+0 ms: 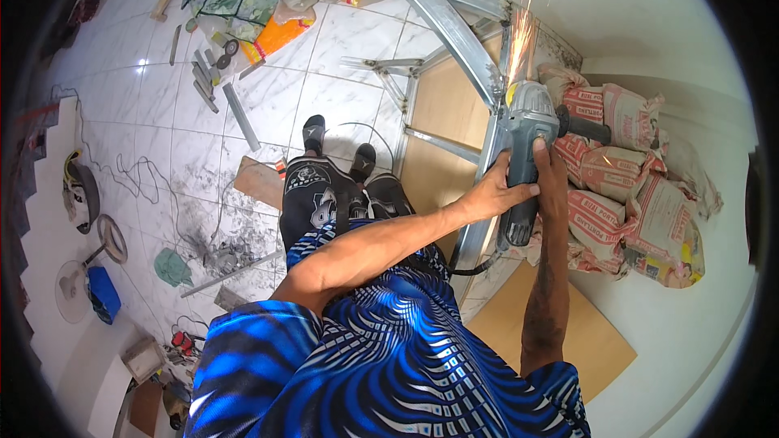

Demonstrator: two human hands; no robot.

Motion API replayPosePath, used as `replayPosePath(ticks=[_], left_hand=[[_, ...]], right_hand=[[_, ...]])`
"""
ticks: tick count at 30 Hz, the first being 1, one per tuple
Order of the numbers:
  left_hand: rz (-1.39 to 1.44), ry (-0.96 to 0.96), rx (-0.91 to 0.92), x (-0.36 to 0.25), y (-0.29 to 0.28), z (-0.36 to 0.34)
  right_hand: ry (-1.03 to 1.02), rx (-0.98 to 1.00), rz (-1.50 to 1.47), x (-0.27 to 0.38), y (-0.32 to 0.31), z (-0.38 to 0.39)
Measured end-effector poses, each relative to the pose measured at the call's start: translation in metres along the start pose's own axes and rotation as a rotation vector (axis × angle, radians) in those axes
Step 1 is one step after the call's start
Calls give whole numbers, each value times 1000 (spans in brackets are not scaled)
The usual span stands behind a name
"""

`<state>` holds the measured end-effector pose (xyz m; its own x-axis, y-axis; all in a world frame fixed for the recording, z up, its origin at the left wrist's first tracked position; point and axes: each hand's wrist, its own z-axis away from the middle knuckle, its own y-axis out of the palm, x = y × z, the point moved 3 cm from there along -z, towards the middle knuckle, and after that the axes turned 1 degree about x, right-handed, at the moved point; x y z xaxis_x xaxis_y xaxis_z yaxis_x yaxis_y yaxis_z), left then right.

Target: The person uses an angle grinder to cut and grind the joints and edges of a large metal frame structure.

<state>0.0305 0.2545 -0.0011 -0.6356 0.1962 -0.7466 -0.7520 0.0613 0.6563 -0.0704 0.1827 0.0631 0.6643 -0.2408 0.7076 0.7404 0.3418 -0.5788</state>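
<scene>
Sparks [523, 40] flying up off the grinder [522, 172] here, and the tool's own head hides the spot where it meets the metal frame [454, 36]! The grinder's out ahead of me to the right, over a long rail of that frame. My left hand [491, 193] is clasped on its body from the left, thumb across; my right hand [549, 174] is wrapped on from the right, its fingers mostly out of sight. Down goes the cord [479, 267], lost behind my shirt [389, 341]. And the count: two hands, one grinder, one side handle [590, 129] jutting right, two sandals [363, 161] below. Printed sacks [596, 219], at least five, but they overlap too much for a full tally.
</scene>
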Motion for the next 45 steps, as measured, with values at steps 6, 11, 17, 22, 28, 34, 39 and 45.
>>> replayPosePath(ticks=[6, 11, 17, 22, 28, 34, 39, 45], left_hand=[[-33, -51, 11, -3, -2, 3], [-30, 14, -17, 4, 0, 2], [11, 78, -22, 6, 1, 3], [32, 21, -16, 6, 0, 2], [30, 12, -14, 0, 0, 1], [-59, 3, -27, -1, -1, 2], [-3, -34, -2, 1, -2, 1], [23, 37, 3, -7, 3, 4]], right_hand=[[5, -4, 18, 4, 2, 1], [17, -16, 107, 7, 0, 2], [4, 8, 83, -2, 0, 0], [-1, 3, 14, 7, 3, 3], [-1, 7, 16, 7, 2, 2], [3, -9, 20, 2, 2, 1], [-2, -22, -6, 13, 5, 3], [-87, 44, -90, 10, 3, 3]])
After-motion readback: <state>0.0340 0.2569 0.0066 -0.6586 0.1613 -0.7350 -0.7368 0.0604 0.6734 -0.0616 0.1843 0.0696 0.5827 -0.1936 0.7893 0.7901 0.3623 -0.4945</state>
